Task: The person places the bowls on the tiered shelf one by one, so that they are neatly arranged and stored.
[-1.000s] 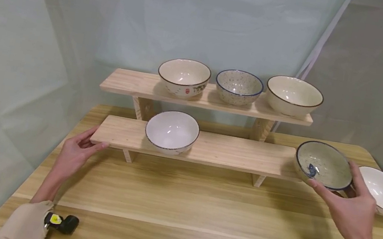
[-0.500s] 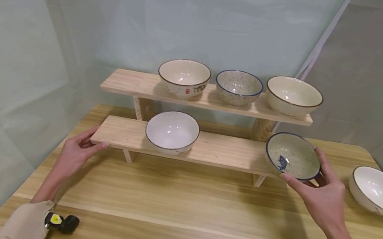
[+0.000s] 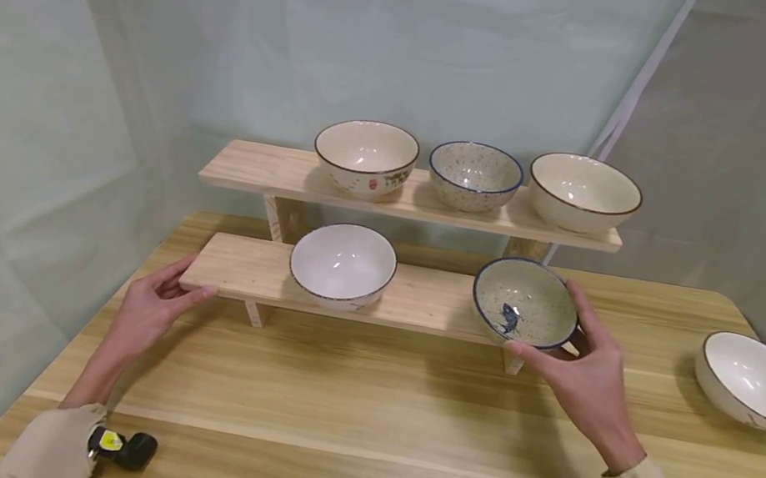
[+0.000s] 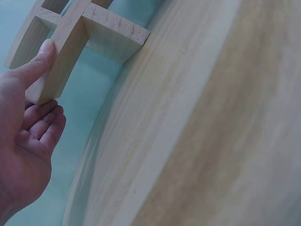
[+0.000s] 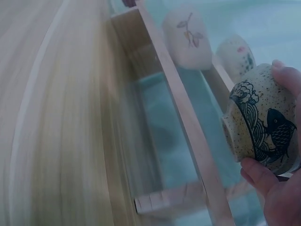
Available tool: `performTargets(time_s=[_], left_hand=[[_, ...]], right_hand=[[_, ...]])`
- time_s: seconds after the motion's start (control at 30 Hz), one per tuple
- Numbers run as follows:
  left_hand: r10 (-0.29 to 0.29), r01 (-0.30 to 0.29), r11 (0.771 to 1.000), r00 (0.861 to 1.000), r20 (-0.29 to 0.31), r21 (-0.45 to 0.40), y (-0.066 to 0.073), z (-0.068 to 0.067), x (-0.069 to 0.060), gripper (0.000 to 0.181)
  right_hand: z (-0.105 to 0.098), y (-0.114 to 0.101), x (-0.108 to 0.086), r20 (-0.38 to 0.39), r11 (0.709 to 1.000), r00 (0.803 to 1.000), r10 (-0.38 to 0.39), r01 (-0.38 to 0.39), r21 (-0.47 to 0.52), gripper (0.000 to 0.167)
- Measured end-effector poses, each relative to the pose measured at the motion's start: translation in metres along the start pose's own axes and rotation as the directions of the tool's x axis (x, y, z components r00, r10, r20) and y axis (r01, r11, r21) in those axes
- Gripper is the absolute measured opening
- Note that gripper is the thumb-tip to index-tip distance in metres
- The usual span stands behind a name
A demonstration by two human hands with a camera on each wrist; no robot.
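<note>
My right hand (image 3: 583, 382) grips a speckled bowl (image 3: 529, 297) with a dark blue rim and a blue fish inside. Its thumb is at the near side and its fingers at the right. In the right wrist view the bowl (image 5: 265, 120) shows a dark fish and wave pattern outside. The bowl is over the right part of the lower shelf (image 3: 430, 293); contact with the board is hard to tell. With my left hand (image 3: 146, 309) I hold the shelf's left end, thumb (image 4: 40, 63) on its edge and fingers curled below. A white bowl (image 3: 342, 264) sits on this shelf.
On the upper shelf (image 3: 251, 162) stand a cream bowl (image 3: 366, 158), a blue-rimmed speckled bowl (image 3: 474, 177) and another cream bowl (image 3: 583, 192). One more white bowl (image 3: 758, 382) lies at the right of the wooden table (image 3: 354, 412). Fabric walls (image 3: 423, 43) rise behind.
My right hand has carried the speckled bowl leftward, from beyond the lower shelf's right end to over the shelf. The left hand has stayed on the shelf's end.
</note>
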State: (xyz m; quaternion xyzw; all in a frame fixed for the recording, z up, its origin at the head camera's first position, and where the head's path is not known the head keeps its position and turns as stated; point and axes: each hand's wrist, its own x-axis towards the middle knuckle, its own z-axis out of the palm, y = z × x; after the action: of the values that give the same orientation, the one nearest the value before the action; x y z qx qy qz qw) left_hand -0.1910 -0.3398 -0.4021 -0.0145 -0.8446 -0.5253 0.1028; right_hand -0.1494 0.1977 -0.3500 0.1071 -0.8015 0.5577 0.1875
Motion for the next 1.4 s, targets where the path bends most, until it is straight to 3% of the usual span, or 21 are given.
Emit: performTargets(time_s=[0.4,0.6,0.77,1.4], left_hand=[[-0.002,0.002,1.0,1.0,0.003,-0.001,0.0,0.0,-0.001,0.074],[-0.014,0.014,1.0,1.0,0.008,0.007,-0.001,0.0,-0.001,0.074],[-0.016,0.016,1.0,1.0,0.007,0.005,-0.001,0.0,-0.001,0.074],[-0.002,0.002,1.0,1.0,-0.002,0.011,0.002,0.0,0.0,0.073]], right_hand=[[0.035,-0.002,0.01,0.057,0.993,0.998,0.026,-0.032,0.111,0.101],[0.048,-0.003,0.013,0.098,0.99,0.991,0.093,-0.103,0.093,0.104],[0.056,0.001,0.017,0.11,0.991,0.989,0.096,-0.106,0.084,0.104],[0.059,0.003,0.024,0.167,0.995,0.981,0.096,-0.097,0.002,0.103]])
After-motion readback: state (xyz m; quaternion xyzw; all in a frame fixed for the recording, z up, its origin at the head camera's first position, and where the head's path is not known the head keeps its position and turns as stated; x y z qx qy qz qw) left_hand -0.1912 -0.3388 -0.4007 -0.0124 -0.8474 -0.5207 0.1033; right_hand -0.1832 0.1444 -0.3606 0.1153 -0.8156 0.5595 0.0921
